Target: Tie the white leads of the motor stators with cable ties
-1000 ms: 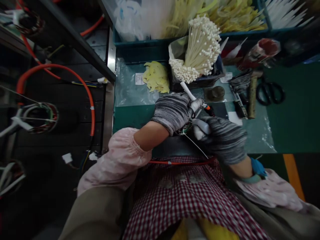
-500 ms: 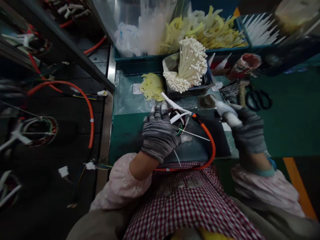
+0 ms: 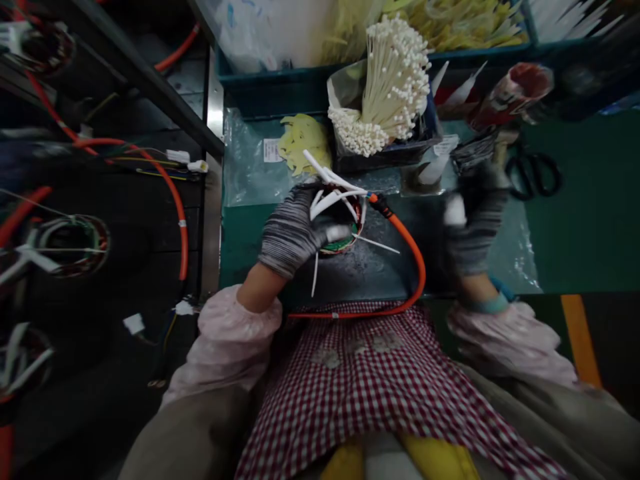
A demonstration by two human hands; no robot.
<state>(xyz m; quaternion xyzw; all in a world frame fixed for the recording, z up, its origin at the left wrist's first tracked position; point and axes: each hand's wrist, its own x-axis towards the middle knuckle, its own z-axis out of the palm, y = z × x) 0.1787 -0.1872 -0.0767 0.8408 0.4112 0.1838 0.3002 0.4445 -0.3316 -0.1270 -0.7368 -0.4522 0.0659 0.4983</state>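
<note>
Green surface (image 3: 575, 220): ran from the steel edge at my left to the orange strip at my right; widest bare stretch lay right of my right hand, a smaller one left of my left hand.

Blue bins (image 3: 280, 77): lined the far edge, closing off room that way.

Clear plastic sheet (image 3: 250, 180): lay flat on the surface under the work.

Orange cable (image 3: 417, 267): curved from the coil, round between my hands, back along the near edge against my checked apron (image 3: 380, 380).

Bundle of white cable ties (image 3: 390, 87): stood in a box just beyond the coil.

My left hand (image 3: 293, 230): gloved, closed around the left side of the wound coil (image 3: 343, 230), which sat near the middle of the surface with white ties sticking out of it.

My right hand (image 3: 473, 223): gloved, blurred, well apart from the coil, fingers curled about something white; I could not tell what.

Scissors (image 3: 533, 177): lay just past my right hand.

Yellow slips (image 3: 303, 140): small pile beyond my left hand.
</note>
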